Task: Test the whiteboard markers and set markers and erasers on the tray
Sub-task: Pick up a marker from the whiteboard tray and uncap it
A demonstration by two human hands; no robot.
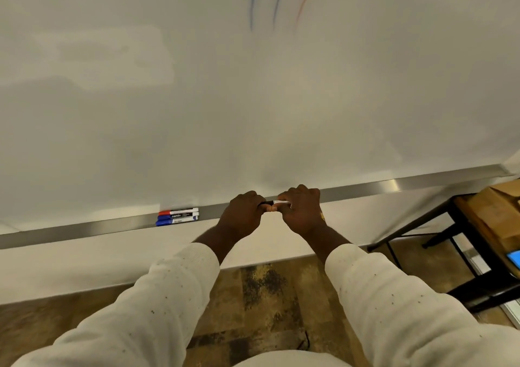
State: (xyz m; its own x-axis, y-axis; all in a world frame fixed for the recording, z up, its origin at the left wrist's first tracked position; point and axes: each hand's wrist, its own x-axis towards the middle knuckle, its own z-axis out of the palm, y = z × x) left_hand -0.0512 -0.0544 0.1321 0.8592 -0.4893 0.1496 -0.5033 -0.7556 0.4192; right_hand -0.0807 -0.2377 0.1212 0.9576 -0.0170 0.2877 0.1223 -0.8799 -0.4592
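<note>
So, two hands, one marker
Left hand and right hand each grip an end, right at the tray; three more markers lie there, three strokes on the whiteboard.

Warm, even indoor light washes the whiteboard, with a pale reflected patch at ten o'clock and a grey shadow below it. A hard glint strikes the metal tray at three o'clock. The wide lens bows the tray and stretches the sleeves toward six o'clock. At twelve o'clock the pen strokes smear softly; the left hand and right hand, gripping a marker at centre, are slightly blurred.
</note>
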